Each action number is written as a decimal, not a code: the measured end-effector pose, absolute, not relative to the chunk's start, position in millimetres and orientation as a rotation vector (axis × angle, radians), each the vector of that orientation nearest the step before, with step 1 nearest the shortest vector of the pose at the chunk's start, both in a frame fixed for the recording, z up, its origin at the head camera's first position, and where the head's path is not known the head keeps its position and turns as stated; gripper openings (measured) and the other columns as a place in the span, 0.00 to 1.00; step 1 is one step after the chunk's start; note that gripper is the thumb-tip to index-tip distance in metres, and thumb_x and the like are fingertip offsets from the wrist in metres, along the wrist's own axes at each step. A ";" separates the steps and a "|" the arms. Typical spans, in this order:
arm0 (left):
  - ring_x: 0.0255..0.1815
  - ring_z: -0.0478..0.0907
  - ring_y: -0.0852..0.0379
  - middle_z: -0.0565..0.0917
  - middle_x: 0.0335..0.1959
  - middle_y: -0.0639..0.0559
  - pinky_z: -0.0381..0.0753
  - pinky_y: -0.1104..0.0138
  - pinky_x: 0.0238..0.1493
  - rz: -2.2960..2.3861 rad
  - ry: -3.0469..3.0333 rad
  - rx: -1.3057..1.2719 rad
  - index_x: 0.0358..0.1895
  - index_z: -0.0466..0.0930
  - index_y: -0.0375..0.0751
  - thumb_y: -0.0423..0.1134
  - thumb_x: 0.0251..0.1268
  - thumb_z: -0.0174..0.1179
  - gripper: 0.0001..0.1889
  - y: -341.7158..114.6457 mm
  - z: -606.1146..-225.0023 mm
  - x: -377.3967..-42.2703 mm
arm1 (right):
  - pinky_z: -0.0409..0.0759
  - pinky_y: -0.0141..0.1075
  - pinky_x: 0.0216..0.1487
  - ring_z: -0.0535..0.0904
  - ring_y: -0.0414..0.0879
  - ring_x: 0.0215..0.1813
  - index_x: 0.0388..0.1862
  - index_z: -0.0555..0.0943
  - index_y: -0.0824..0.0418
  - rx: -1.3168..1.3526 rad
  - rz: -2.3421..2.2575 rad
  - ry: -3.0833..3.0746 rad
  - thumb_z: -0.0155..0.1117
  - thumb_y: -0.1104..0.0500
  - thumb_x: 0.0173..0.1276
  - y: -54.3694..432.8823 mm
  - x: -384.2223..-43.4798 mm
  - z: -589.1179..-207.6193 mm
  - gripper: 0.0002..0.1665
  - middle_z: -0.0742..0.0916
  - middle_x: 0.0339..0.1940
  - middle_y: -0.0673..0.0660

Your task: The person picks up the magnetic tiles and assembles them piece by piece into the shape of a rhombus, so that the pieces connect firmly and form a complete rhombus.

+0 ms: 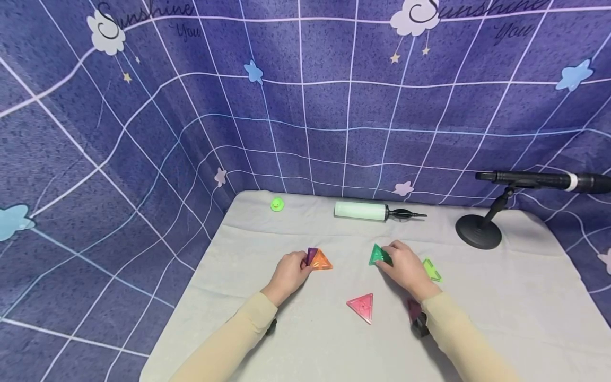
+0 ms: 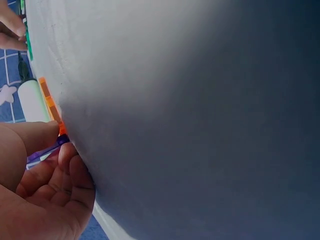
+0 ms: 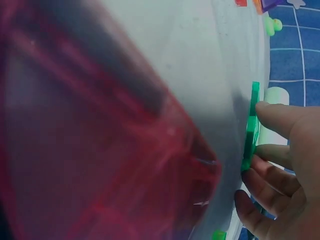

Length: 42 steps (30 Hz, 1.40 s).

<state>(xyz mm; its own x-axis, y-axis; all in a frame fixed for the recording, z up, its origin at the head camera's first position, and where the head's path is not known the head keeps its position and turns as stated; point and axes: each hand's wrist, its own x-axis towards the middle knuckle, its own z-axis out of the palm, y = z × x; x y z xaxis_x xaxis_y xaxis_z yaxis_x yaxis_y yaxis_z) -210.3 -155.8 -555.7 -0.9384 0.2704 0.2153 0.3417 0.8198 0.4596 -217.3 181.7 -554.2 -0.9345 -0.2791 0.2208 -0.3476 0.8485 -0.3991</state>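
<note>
My left hand (image 1: pixel 288 273) is at the middle left of the table. It pinches a purple triangular magnetic tile (image 1: pixel 312 254) between thumb and fingers. Against that piece stands an orange triangular tile (image 1: pixel 321 260), the thumb tip right at its edge in the left wrist view. To the right, my right hand (image 1: pixel 403 265) holds a green triangular tile (image 3: pixel 250 127) by its edges, thumb on one side and fingers on the other. A pink triangular tile (image 1: pixel 363 306) lies flat between the forearms. Another dark pink tile (image 1: pixel 414 310) is beside the right wrist and looms large in that wrist's view.
A lime-green tile (image 1: pixel 431 270) lies just right of the right hand. Along the back are a small green duck toy (image 1: pixel 277 204), a pale green hand pump (image 1: pixel 361 210) and a black microphone stand (image 1: pixel 479 231). A patterned blue curtain (image 1: pixel 329 106) hangs behind the white-covered table (image 1: pixel 305 345).
</note>
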 end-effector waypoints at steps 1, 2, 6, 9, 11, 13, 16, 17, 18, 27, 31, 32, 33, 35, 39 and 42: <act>0.20 0.66 0.61 0.69 0.18 0.59 0.66 0.67 0.23 -0.764 -2.863 -0.484 0.24 0.73 0.43 0.32 0.63 0.72 0.16 -155.8 -555.4 -210.2 | 0.80 0.56 0.55 0.83 0.61 0.49 0.57 0.83 0.74 0.486 0.671 -2.874 0.78 0.53 0.65 182.0 -217.2 -554.3 0.30 0.84 0.47 0.65; 0.20 0.66 0.61 0.69 0.18 0.59 0.66 0.67 0.23 -0.766 -2.863 -0.486 0.24 0.73 0.43 0.32 0.63 0.72 0.16 -155.7 -555.1 -210.2 | 0.81 0.56 0.54 0.83 0.60 0.48 0.57 0.83 0.75 0.481 0.680 -2.877 0.78 0.53 0.65 182.2 -217.0 -554.3 0.30 0.84 0.46 0.65; 0.20 0.66 0.61 0.68 0.17 0.59 0.65 0.67 0.23 -0.771 -2.856 -0.494 0.24 0.73 0.41 0.31 0.63 0.72 0.15 -155.5 -554.5 -209.9 | 0.81 0.56 0.55 0.84 0.61 0.48 0.57 0.83 0.75 0.457 0.702 -2.888 0.79 0.54 0.65 181.9 -217.3 -554.6 0.30 0.84 0.46 0.66; 0.20 0.66 0.61 0.68 0.17 0.59 0.66 0.67 0.23 -0.772 -2.846 -0.499 0.24 0.74 0.40 0.31 0.62 0.72 0.15 -155.5 -554.9 -209.5 | 0.81 0.57 0.55 0.84 0.62 0.48 0.57 0.83 0.75 0.434 0.712 -2.896 0.79 0.54 0.64 180.5 -217.2 -554.7 0.30 0.84 0.47 0.67; 0.20 0.66 0.61 0.68 0.17 0.59 0.66 0.67 0.23 -0.773 -2.832 -0.507 0.24 0.73 0.40 0.31 0.62 0.72 0.15 -155.6 -555.6 -209.4 | 0.80 0.57 0.55 0.84 0.63 0.48 0.57 0.83 0.75 0.415 0.723 -2.896 0.80 0.55 0.64 179.0 -217.5 -555.1 0.31 0.84 0.47 0.68; 0.20 0.66 0.61 0.68 0.17 0.59 0.66 0.67 0.23 -0.773 -2.827 -0.509 0.24 0.73 0.41 0.31 0.61 0.72 0.15 -155.9 -555.8 -209.3 | 0.80 0.57 0.56 0.84 0.62 0.48 0.57 0.82 0.75 0.399 0.738 -2.894 0.80 0.55 0.63 176.9 -217.8 -555.2 0.32 0.84 0.47 0.68; 0.21 0.66 0.61 0.68 0.17 0.59 0.66 0.66 0.23 -0.773 -2.833 -0.503 0.24 0.73 0.41 0.31 0.61 0.71 0.15 -156.3 -556.1 -209.8 | 0.80 0.56 0.57 0.83 0.61 0.49 0.59 0.81 0.75 0.376 0.772 -2.897 0.80 0.54 0.63 172.0 -218.5 -555.1 0.34 0.84 0.48 0.67; 0.21 0.66 0.61 0.69 0.18 0.59 0.66 0.66 0.24 -0.770 -2.842 -0.499 0.24 0.73 0.41 0.31 0.61 0.71 0.15 -156.3 -556.0 -210.0 | 0.80 0.56 0.57 0.83 0.61 0.49 0.59 0.81 0.75 0.370 0.787 -2.898 0.80 0.53 0.63 170.0 -218.4 -554.6 0.34 0.83 0.48 0.67; 0.21 0.66 0.60 0.69 0.18 0.59 0.66 0.66 0.24 -0.770 -2.850 -0.493 0.24 0.73 0.41 0.31 0.62 0.71 0.15 -156.3 -556.0 -210.0 | 0.80 0.56 0.57 0.83 0.61 0.49 0.60 0.80 0.75 0.364 0.795 -2.903 0.80 0.53 0.63 168.0 -218.2 -554.5 0.35 0.83 0.49 0.67; 0.21 0.67 0.60 0.69 0.18 0.58 0.66 0.66 0.24 -0.762 -2.871 -0.473 0.25 0.75 0.39 0.31 0.63 0.72 0.14 -155.1 -554.7 -209.2 | 0.81 0.55 0.54 0.83 0.57 0.47 0.60 0.79 0.71 0.305 0.909 -2.888 0.82 0.55 0.60 147.0 -217.1 -553.6 0.34 0.84 0.47 0.64; 0.20 0.67 0.60 0.69 0.18 0.58 0.67 0.66 0.24 -0.765 -2.872 -0.478 0.25 0.75 0.39 0.32 0.63 0.71 0.14 -155.5 -553.6 -209.0 | 0.82 0.53 0.52 0.83 0.55 0.46 0.60 0.79 0.69 0.273 0.924 -2.899 0.82 0.56 0.60 137.8 -218.5 -552.8 0.34 0.84 0.47 0.63; 0.20 0.67 0.60 0.69 0.18 0.58 0.67 0.66 0.24 -0.764 -2.877 -0.477 0.25 0.74 0.40 0.32 0.64 0.71 0.14 -155.6 -553.4 -209.0 | 0.82 0.52 0.52 0.83 0.55 0.46 0.60 0.79 0.69 0.270 0.926 -2.902 0.82 0.57 0.60 135.8 -218.6 -552.3 0.34 0.84 0.46 0.62; 0.20 0.67 0.60 0.69 0.18 0.58 0.67 0.66 0.24 -0.762 -2.878 -0.478 0.25 0.74 0.40 0.32 0.64 0.71 0.14 -155.6 -553.4 -209.0 | 0.83 0.52 0.51 0.83 0.54 0.45 0.61 0.79 0.69 0.268 0.926 -2.904 0.82 0.57 0.60 134.0 -218.6 -551.7 0.34 0.84 0.46 0.62; 0.20 0.67 0.60 0.69 0.18 0.59 0.67 0.66 0.24 -0.756 -2.883 -0.478 0.25 0.74 0.41 0.33 0.64 0.71 0.15 -155.7 -553.5 -209.3 | 0.83 0.53 0.50 0.83 0.54 0.44 0.61 0.79 0.69 0.268 0.929 -2.903 0.81 0.58 0.59 130.6 -218.2 -550.2 0.34 0.84 0.44 0.61; 0.21 0.67 0.61 0.70 0.18 0.59 0.67 0.66 0.24 -0.750 -2.892 -0.474 0.24 0.73 0.44 0.34 0.65 0.72 0.16 -155.9 -554.0 -210.3 | 0.83 0.52 0.48 0.82 0.52 0.41 0.60 0.79 0.69 0.277 0.914 -2.885 0.81 0.60 0.58 124.6 -217.4 -548.6 0.33 0.84 0.41 0.60; 0.21 0.67 0.61 0.70 0.18 0.58 0.67 0.66 0.24 -0.750 -2.898 -0.471 0.25 0.73 0.44 0.34 0.65 0.72 0.16 -156.0 -554.2 -210.7 | 0.83 0.50 0.46 0.82 0.51 0.40 0.59 0.80 0.68 0.289 0.907 -2.870 0.80 0.62 0.57 120.4 -217.2 -548.6 0.31 0.85 0.40 0.59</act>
<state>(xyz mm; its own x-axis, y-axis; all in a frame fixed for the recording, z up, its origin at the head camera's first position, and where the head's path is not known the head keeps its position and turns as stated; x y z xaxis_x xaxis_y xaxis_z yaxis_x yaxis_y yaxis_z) -210.7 -156.0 -554.2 -0.9456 0.2686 0.1833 0.3238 0.8298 0.4545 -217.2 120.4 -548.6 -0.9749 -0.1453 0.1690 -0.2160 0.8023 -0.5564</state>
